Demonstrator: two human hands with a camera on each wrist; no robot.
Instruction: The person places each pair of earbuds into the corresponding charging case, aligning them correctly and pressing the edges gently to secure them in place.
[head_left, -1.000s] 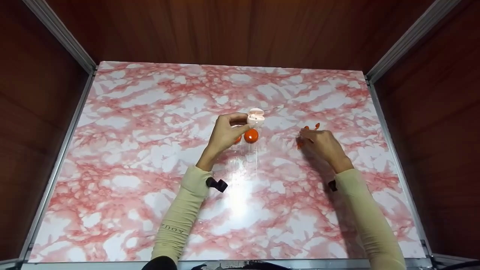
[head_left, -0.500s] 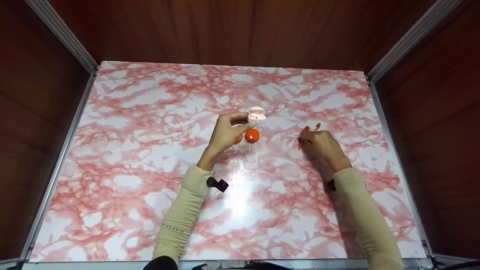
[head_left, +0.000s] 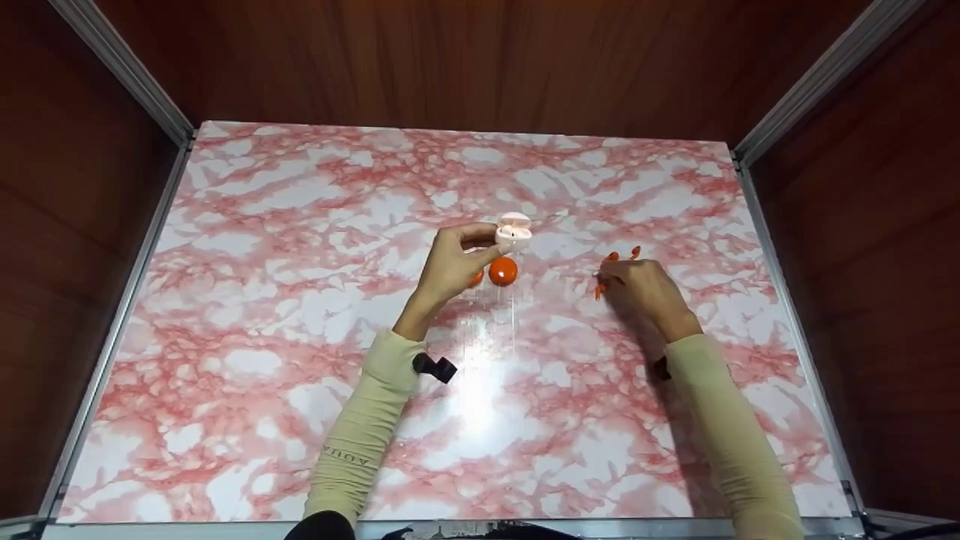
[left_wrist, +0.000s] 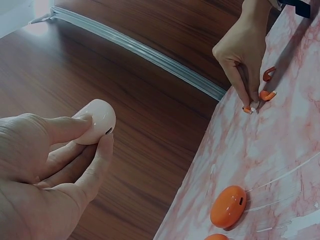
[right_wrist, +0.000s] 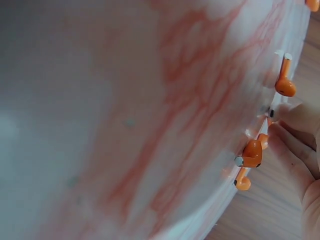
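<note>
Shifted slightly, left grip (head_left: pixel 448 262) pinches pale case (head_left: pixel 514 238), right grip (head_left: pixel 648 290) pinches earbud (right_wrist: pixel 271 114), at marbled tabletop (head_left: pixel 270 315) within woodgrain walls (head_left: pixel 480 67).

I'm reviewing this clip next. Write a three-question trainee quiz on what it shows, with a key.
1. Which hand holds the pale case?
2. True or false: that case is closed.
3. The two other cases, on the table, are: (a) blue (b) orange (c) green.

Key:
1. The left hand.
2. False; its lid stands open.
3. (b).
</note>
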